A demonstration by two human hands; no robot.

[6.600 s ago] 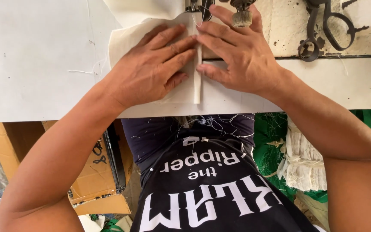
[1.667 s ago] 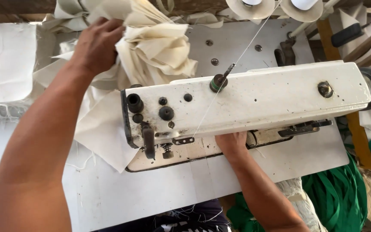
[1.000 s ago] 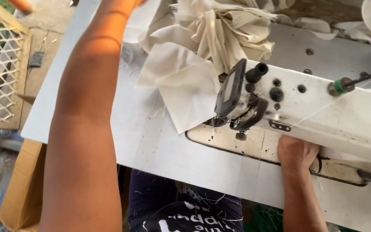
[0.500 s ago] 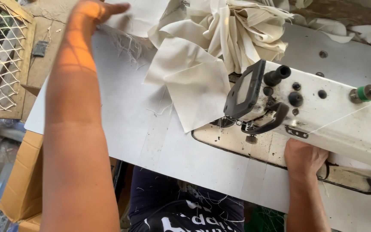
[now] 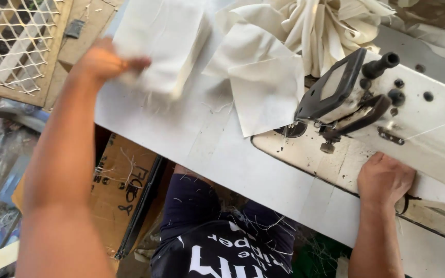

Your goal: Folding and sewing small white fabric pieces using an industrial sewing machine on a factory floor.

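- Head view, only one: left hand (image 5: pixel 104 62) reaches out to the far left corner of the surface (image 5: pixel 191 139), fingers closed on a flat cream fabric piece (image 5: pixel 160 44); thumb shows on top. Motion blur there, so exact pinch can't be read.
- Fabric piece lies at the surface's far left edge, partly lifted w/ the hand; just beside it to the right sits a loose heap of cream cloth (image 5: pixel 305 31), one flap (image 5: pixel 263 82) running down toward the needle area.
- Right hand (image 5: pixel 384 180) rests palm-down on the sewing machine (image 5: pixel 413 118) bed near the surface's front edge, fingers curled under the arm of the machine & hidden; holds nothing I can see.
- Cardboard box (image 5: pixel 124 190) below the left edge; wire mesh panel (image 5: pixel 11 46) further out.
- Risks, my read: piece is close to the corner, so a loose grip could drop it off the edge onto the box. Dragging it sideways could snag the heap & pull the flap askew. Right hand sits near the needle; careless reach there = pinch hazard.
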